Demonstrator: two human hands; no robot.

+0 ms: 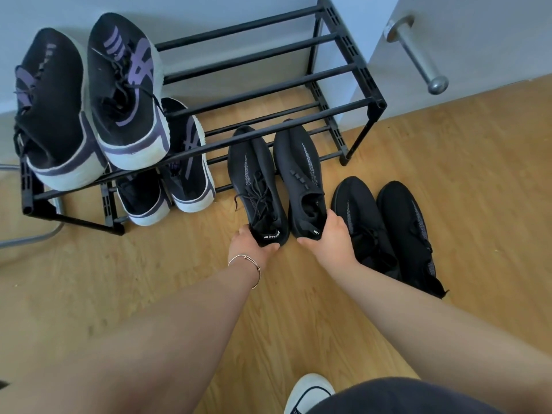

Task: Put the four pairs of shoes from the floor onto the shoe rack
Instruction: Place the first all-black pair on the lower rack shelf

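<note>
1. Shoe rack point(268, 112): black tube rails, perforated plastic side frames, two tiers. It stands on the wood-grain floor point(149, 279) against the pale wall.
2. Left end of the top tier: purple-striped pair point(89, 100), black knit uppers, thick white soles, heels toward me and overhanging the front rail.
3. Lower tier, left half: second purple-striped pair point(170, 180), same knit and white soles, heels sticking out past the front rail.
4. My left hand point(254, 246): thin metal bracelet point(245, 268) on the wrist. Fingers wrapped round the heel of the left black shoe point(254, 180), thumb on one side, the rest curled under. Firm pinch on the heel tab area.
5. That shoe: all-black knit, laced, white lettering on the heel tab. Toe lies under the top front rail, over the lower tier.
6. My right hand point(331, 237): fingers clamped on the heel of the right black shoe point(298, 174), fingertips hooked over the collar. Same knit, grey stitched stripe, toe also in over the lower rails.
7. Second black pair point(388, 228): matte knit, on the floor just right of my right hand, off the rack's right front corner.
8. Door point(478, 40) at far right, brushed metal lever handle point(418, 52).
9. Bottom edge: my white shoe point(307, 389), dark shorts point(403, 395).
</note>
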